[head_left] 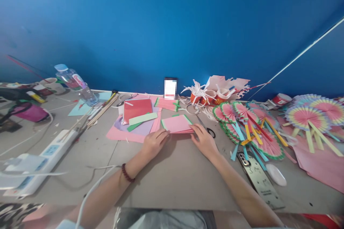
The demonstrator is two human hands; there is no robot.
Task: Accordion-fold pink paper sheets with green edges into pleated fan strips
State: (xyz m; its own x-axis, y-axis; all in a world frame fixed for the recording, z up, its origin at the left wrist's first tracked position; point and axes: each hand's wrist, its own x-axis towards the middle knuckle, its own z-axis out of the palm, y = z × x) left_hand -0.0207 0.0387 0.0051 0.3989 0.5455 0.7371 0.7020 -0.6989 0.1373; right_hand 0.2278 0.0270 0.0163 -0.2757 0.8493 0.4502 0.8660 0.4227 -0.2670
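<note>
A stack of pink paper with green edges lies on the grey table in front of me. My left hand rests at the stack's near left corner, fingers curled and pressing on the paper. My right hand presses the near right corner with its fingers bent onto the edge. A bead bracelet circles my left wrist. Both forearms reach in from the bottom of the view.
Folded paper fans lie to the right, with more fans farther right. Scissors, a phone, paper cups, red and green sheets, a water bottle and a power strip surround the work.
</note>
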